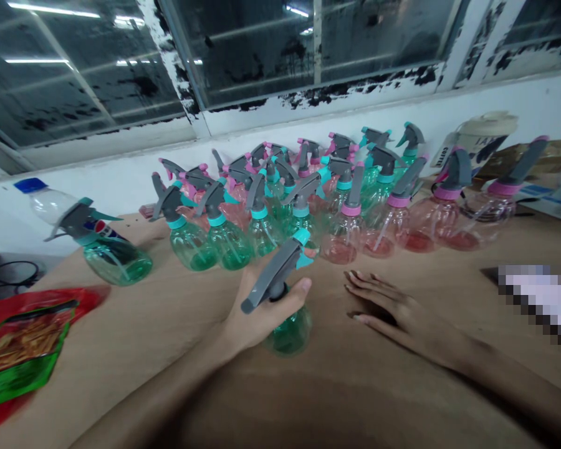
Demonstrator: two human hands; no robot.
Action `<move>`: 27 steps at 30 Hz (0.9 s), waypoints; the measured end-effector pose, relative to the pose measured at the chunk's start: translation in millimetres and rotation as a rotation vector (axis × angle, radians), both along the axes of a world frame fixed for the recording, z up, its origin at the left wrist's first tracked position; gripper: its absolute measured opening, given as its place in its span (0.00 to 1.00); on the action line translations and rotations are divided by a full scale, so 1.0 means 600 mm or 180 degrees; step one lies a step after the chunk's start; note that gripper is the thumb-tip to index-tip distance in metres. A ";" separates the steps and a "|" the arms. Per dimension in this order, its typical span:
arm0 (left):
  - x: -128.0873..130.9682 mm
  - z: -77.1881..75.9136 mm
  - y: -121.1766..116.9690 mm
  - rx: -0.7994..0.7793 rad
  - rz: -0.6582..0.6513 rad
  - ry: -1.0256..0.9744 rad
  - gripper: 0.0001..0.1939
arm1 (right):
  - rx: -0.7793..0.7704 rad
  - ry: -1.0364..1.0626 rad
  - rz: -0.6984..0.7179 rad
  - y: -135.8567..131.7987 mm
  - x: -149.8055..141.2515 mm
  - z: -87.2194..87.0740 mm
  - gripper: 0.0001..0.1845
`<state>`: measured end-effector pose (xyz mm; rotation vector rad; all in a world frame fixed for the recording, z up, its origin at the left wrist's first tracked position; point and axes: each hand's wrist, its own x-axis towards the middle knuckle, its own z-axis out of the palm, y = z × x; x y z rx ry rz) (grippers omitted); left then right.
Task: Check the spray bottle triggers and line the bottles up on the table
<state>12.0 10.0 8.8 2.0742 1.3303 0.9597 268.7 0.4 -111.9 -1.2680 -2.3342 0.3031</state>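
My left hand (266, 305) is wrapped round the neck of a green spray bottle (290, 333) with a grey and turquoise trigger head, close in front of me. My right hand (388, 305) lies with fingers stretched out just above or on the table, holding nothing; whether it touches the wood I cannot tell. Beyond both hands stand several rows of spray bottles. Green ones with turquoise collars (231, 246) are at the front left, and clear pink ones with pink collars (343, 240) at the front right. Another green spray bottle (116, 255) stands apart on the left.
A red and green snack bag (23, 349) lies at the left edge, near a plastic drink bottle with a blue cap (47, 199). On the right are a white cup (486, 134), a brown package (556, 156) and a pixelated flat object (542, 299). A windowed wall (121, 149) backs the wooden table (177, 337).
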 end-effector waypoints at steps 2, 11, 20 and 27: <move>0.001 -0.003 -0.001 0.0128 0.0037 0.0152 0.12 | 0.0018 -0.0018 -0.0009 0.000 0.000 0.000 0.29; 0.008 -0.019 0.001 0.0212 0.0206 0.0099 0.09 | 0.0025 0.0030 0.0015 0.000 -0.001 0.001 0.29; 0.008 -0.016 0.000 0.0098 -0.0075 -0.0311 0.15 | 0.0038 -0.0066 0.0015 0.000 0.000 0.001 0.28; 0.004 -0.009 0.003 0.0049 -0.0014 -0.0051 0.13 | 0.0028 -0.0095 0.0019 0.000 0.000 0.000 0.28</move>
